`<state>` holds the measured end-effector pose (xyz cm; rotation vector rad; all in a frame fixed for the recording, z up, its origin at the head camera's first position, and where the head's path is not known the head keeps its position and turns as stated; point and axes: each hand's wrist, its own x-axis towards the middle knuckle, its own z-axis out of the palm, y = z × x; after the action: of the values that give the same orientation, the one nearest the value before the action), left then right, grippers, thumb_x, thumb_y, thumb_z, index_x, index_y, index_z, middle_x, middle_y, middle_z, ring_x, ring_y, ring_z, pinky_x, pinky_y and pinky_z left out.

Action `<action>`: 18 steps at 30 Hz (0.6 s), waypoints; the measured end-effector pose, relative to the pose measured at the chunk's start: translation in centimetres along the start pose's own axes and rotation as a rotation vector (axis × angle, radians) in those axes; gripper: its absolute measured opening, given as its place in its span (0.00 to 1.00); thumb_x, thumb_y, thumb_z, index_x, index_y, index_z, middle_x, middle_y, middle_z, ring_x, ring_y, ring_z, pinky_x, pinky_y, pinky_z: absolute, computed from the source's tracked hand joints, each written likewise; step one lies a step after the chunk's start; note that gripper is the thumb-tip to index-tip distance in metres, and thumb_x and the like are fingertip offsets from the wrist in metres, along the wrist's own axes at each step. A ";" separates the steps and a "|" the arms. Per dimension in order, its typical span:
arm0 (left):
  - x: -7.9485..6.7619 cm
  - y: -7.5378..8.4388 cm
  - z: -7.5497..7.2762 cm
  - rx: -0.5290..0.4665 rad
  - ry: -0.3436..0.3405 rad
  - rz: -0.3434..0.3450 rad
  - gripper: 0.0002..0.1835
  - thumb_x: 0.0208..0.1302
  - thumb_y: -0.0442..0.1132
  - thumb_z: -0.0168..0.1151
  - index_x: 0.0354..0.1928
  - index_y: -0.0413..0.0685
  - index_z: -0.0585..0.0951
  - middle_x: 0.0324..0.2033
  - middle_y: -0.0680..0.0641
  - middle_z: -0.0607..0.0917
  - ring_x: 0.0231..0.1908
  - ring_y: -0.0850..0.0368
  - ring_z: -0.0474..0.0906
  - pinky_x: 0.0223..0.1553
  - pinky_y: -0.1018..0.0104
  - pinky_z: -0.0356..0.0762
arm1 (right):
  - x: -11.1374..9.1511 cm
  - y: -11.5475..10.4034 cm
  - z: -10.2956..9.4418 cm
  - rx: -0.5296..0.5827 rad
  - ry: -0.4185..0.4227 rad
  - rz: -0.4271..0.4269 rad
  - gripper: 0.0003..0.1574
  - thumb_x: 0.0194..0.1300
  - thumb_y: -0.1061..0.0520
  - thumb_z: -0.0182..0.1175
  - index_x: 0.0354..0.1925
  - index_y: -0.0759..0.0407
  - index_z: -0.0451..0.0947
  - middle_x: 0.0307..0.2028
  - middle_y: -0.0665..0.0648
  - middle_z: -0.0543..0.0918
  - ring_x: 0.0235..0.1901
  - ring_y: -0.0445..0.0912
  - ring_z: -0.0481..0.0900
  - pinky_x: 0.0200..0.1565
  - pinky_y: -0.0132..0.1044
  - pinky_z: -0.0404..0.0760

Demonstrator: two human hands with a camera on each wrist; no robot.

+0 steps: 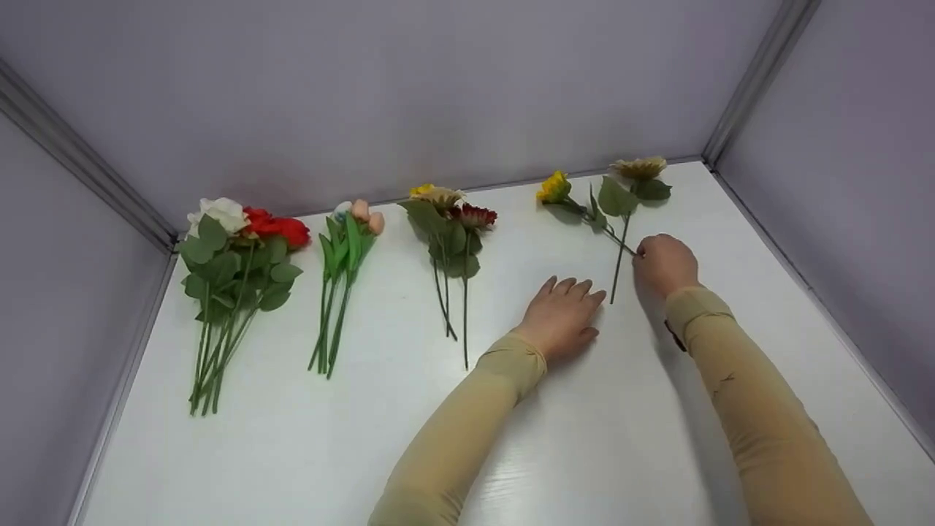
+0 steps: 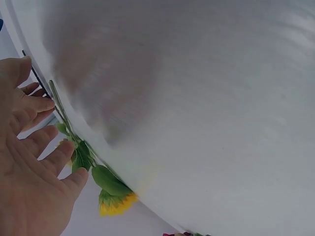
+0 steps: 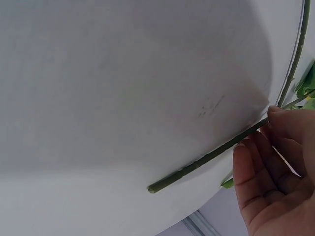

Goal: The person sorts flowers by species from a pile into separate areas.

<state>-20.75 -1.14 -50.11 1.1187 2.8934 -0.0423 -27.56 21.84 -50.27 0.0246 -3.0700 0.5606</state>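
My right hand (image 1: pixel 665 264) pinches the green stem (image 3: pixel 211 161) of a yellow sunflower (image 1: pixel 554 188) between thumb and fingertips. The cut end of that stem juts out past the fingers in the right wrist view. Crossing it is the stem of a cream-coloured flower (image 1: pixel 640 168) with broad green leaves, lying at the back right of the table. My left hand (image 1: pixel 561 320) has its fingers spread, palm down and holding nothing, to the left of the cream flower's stem end. In the left wrist view, the sunflower head (image 2: pixel 115 202) shows beyond the left fingers.
Further left on the white table (image 1: pixel 263 467) lie a mixed bunch with a dark red flower (image 1: pixel 478 216), a bunch of tulips (image 1: pixel 343 252) and white and red roses (image 1: pixel 277 229). Grey panel walls (image 1: pixel 438 95) enclose the back and sides.
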 end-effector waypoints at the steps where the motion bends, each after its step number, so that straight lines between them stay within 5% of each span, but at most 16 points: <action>1: 0.0 0.0 0.0 -0.001 0.000 -0.001 0.33 0.75 0.60 0.56 0.78 0.61 0.66 0.74 0.51 0.68 0.74 0.51 0.61 0.75 0.51 0.54 | 0.1 -0.1 0.0 0.000 -0.003 0.004 0.13 0.70 0.64 0.57 0.43 0.75 0.83 0.42 0.74 0.84 0.46 0.69 0.81 0.49 0.63 0.77; 13: -0.2 -0.2 0.0 -0.009 -0.003 -0.001 0.33 0.75 0.59 0.56 0.77 0.61 0.66 0.74 0.52 0.68 0.73 0.52 0.62 0.75 0.50 0.55 | 0.5 -0.7 0.1 -0.028 0.006 -0.005 0.12 0.68 0.68 0.54 0.37 0.74 0.83 0.37 0.73 0.85 0.41 0.69 0.82 0.45 0.63 0.79; 18: -0.6 -0.7 0.1 -0.016 0.008 0.000 0.33 0.75 0.59 0.57 0.77 0.61 0.66 0.74 0.51 0.69 0.72 0.51 0.63 0.74 0.50 0.56 | 0.5 -0.8 0.0 -0.015 -0.055 0.022 0.12 0.69 0.67 0.52 0.40 0.76 0.80 0.39 0.74 0.83 0.43 0.69 0.81 0.47 0.63 0.78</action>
<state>-20.79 -2.04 -50.18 1.1186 2.8956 -0.0147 -28.03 21.06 -49.94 0.0054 -3.1311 0.5473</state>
